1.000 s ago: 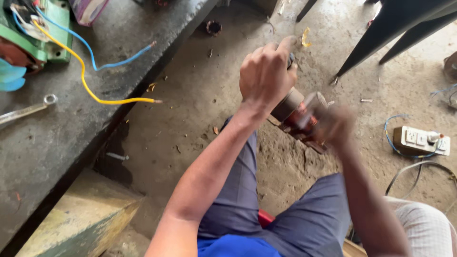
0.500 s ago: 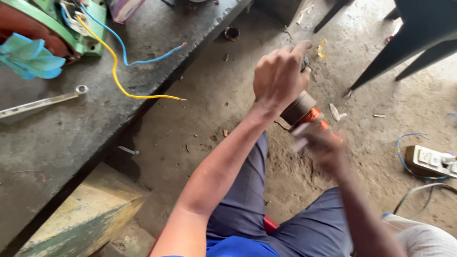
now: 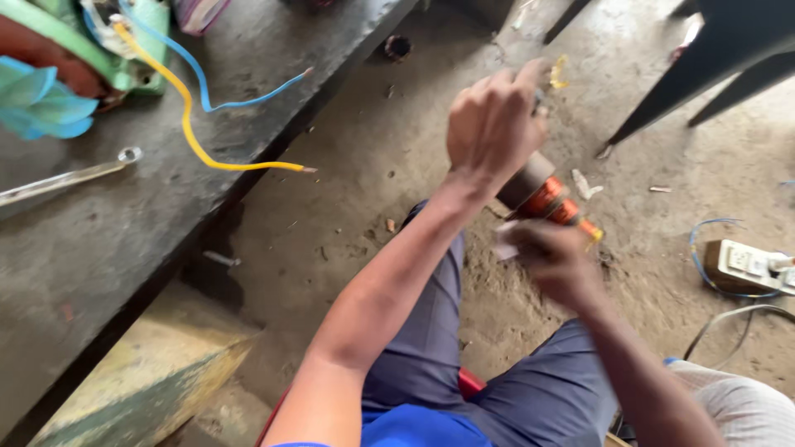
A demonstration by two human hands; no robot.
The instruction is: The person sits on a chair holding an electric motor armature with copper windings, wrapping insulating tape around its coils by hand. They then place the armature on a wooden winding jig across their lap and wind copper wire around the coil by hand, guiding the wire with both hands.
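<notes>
Left hand (image 3: 495,124): raised over the dirt floor (image 3: 373,215), fingers curled shut on the upper end of the motor armature (image 3: 542,195).
Right hand (image 3: 553,263): blurred, just below the armature's lower end, touching it; whether its grip is closed I cannot tell.
Motor armature: tilted, held in the air between both hands, copper winding showing at the lower end.
Worktop (image 3: 124,240): dark slab at left; yellow wire (image 3: 199,145) and blue wire (image 3: 240,99) trail toward its right edge, a flat metal wrench (image 3: 70,176) lies near its left edge.
Floor, right: white power strip (image 3: 749,266).
</notes>
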